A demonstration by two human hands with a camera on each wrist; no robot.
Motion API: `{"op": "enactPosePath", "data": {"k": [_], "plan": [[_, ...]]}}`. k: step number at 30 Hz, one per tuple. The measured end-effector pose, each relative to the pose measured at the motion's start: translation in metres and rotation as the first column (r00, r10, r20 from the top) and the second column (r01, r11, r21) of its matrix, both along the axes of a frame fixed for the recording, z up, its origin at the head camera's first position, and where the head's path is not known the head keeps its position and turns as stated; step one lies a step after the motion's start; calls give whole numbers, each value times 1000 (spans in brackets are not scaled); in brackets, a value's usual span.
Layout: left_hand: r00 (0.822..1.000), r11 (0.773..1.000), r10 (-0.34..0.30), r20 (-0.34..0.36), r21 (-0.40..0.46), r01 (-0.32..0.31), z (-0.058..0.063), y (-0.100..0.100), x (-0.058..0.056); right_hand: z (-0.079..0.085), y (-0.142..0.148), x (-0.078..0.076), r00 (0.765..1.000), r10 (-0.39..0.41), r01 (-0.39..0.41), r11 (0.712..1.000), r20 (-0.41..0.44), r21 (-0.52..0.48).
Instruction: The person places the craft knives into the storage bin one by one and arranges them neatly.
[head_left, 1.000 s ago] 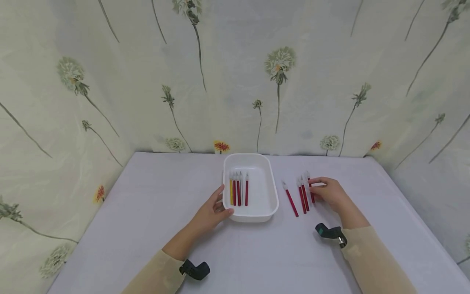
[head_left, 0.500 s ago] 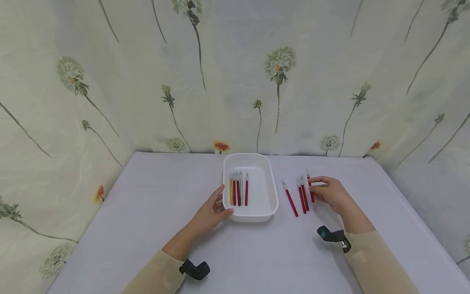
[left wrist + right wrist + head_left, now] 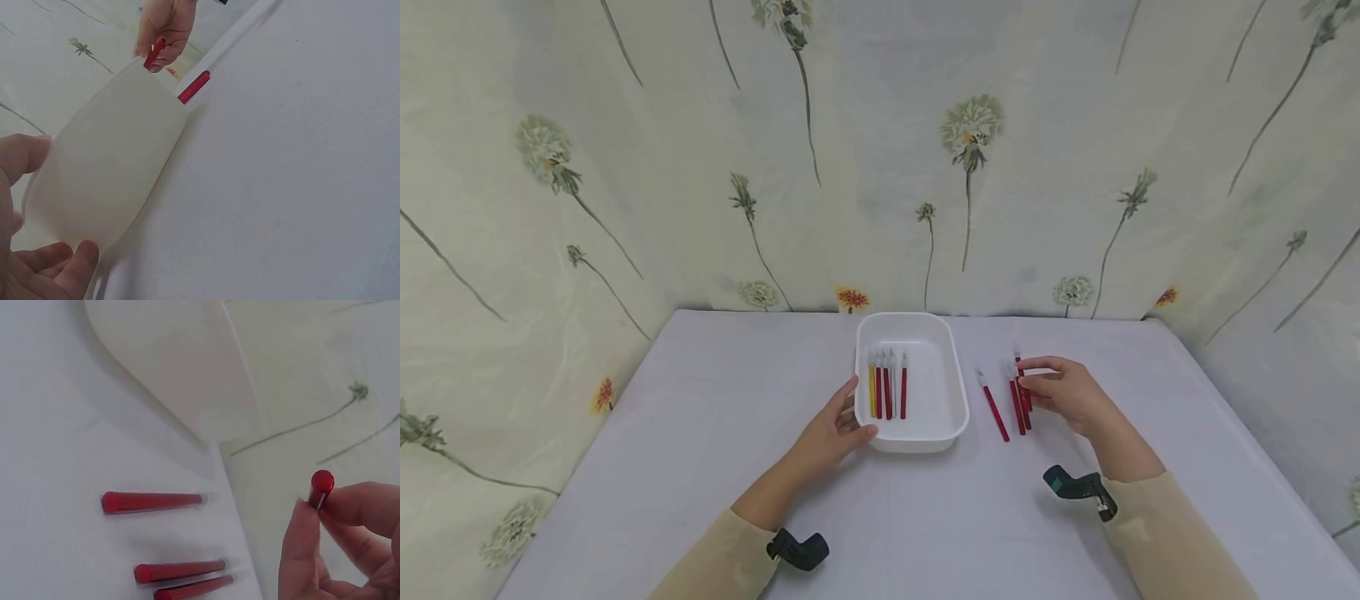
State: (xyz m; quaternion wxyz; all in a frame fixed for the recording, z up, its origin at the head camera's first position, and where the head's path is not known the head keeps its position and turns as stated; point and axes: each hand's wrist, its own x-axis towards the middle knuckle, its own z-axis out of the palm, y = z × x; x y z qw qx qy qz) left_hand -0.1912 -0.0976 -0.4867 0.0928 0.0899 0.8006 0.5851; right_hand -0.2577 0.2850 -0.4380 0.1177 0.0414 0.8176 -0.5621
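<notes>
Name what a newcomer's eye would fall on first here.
Probably the dandelion-printed backdrop behind the table, then the white tray toward the table's far edge, held by the left hand. Inside it, one yellow stick stands out at the row's left end. Right of the tray, the right hand pinches a red stick, beside three more red sticks.

- Staged tabletop recording corner, by the look; home, lab or office: can't tell.
- Dandelion-print fabric (image 3: 872, 217) fills upper frame, runs down left and right sides like a booth.
- Bench (image 3: 940, 525), pale-covered, lower centre.
- Small black cameras (image 3: 808, 553) on both wrists, lower frame.
</notes>
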Motion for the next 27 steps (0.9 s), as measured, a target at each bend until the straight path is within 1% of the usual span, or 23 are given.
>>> {"op": "enactPosePath", "data": {"k": [6, 11, 16, 22, 27], "plan": [[1000, 1000, 8, -3, -20, -8, 2, 1, 0, 6, -8, 2, 1000, 12, -12, 1000, 6, -4], [1000, 1000, 9, 2, -18, -9, 3, 1, 1, 10, -17, 3, 1000, 23, -23, 1000, 4, -17], [1000, 1000, 8, 5, -7, -8, 3, 1, 2, 14, -29, 3, 999, 44, -44, 998, -7, -42], [1000, 1000, 7, 7, 7, -7, 2, 1, 1, 20, -45, 3, 998, 62, -62, 997, -14, -44], [1000, 1000, 5, 2, 8, -5, 0, 0, 0, 23, -59, 0, 998, 59, -58, 997, 6, -43]]}}
